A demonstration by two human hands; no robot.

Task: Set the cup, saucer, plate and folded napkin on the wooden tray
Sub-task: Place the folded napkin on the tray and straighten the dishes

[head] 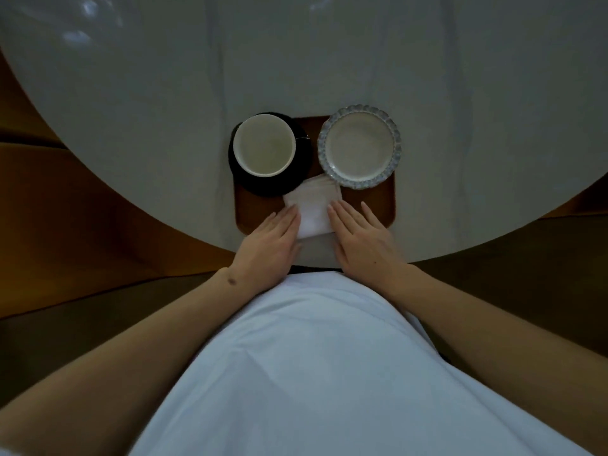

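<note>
A wooden tray [378, 205] lies on the round white table near its front edge. A white cup [265, 144] stands on a black saucer [263, 187] on the tray's left side. On the right side sits a pale plate [359, 147] with a scalloped rim. A folded white napkin [312, 207] lies at the tray's front middle, its far corner tucked between saucer and plate. My left hand [268, 246] rests flat against the napkin's left edge. My right hand [362, 238] lies flat against its right edge. Both hands have their fingers stretched out.
The white table [164, 110] stretches far beyond the tray. A brown floor [49, 209] shows past its curved front edge. My white garment [312, 373] fills the lower middle of the view.
</note>
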